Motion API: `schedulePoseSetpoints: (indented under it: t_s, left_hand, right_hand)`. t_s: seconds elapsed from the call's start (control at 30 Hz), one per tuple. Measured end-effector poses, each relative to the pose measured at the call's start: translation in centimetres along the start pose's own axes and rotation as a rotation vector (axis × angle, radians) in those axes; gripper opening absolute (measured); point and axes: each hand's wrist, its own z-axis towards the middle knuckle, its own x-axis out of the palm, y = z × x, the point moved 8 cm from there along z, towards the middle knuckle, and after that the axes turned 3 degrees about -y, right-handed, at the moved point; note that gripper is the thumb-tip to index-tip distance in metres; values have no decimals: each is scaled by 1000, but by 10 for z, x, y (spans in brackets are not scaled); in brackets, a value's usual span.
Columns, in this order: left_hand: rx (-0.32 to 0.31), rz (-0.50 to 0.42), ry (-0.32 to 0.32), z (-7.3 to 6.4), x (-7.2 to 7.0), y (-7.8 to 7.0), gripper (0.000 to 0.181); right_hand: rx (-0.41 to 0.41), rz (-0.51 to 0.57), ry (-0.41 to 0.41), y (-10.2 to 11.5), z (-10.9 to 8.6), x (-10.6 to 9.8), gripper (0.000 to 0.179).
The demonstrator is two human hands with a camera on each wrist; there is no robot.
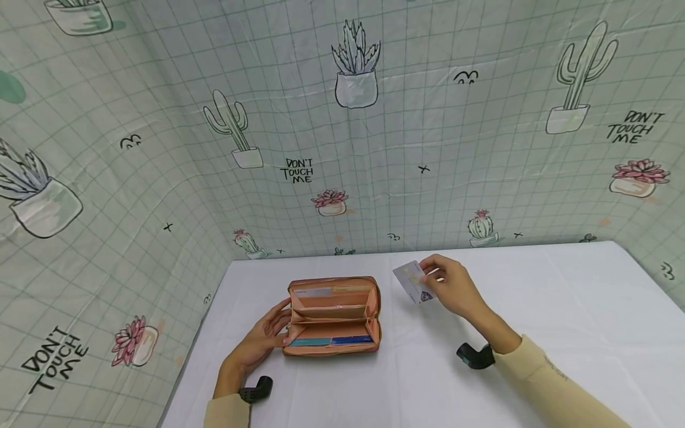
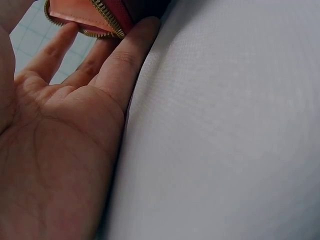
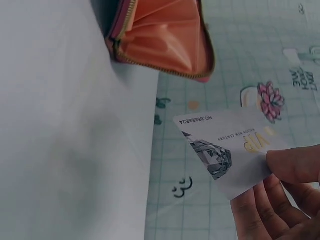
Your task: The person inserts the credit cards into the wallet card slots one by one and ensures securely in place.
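Observation:
An orange-brown zip-around wallet (image 1: 334, 317) lies spread on the white table, its pleated compartments facing up. Cards sit in its slots: a teal card (image 1: 310, 342) and a blue card (image 1: 351, 340) along the near side, a pale card (image 1: 313, 292) on the far side. My left hand (image 1: 263, 337) holds the wallet's left edge, thumb at the near corner and fingers along the side. To the right of the wallet, my right hand (image 1: 452, 285) pinches a silver-white VIP card (image 3: 235, 145) with a diamond picture, held above the table.
A white cloth covers the table (image 1: 562, 309). Behind it and to the left hangs a grid-patterned curtain (image 1: 417, 137) printed with cacti. Black wrist-worn devices (image 1: 475, 355) sit at both wrists, by beige sleeves.

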Motion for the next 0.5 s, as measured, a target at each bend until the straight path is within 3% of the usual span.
schedulePoseSetpoints:
  t_s: [0.5]
  left_hand:
    - [-11, 15, -22, 0, -1, 2, 95]
  right_hand:
    - [-80, 95, -10, 34, 22, 41, 22]
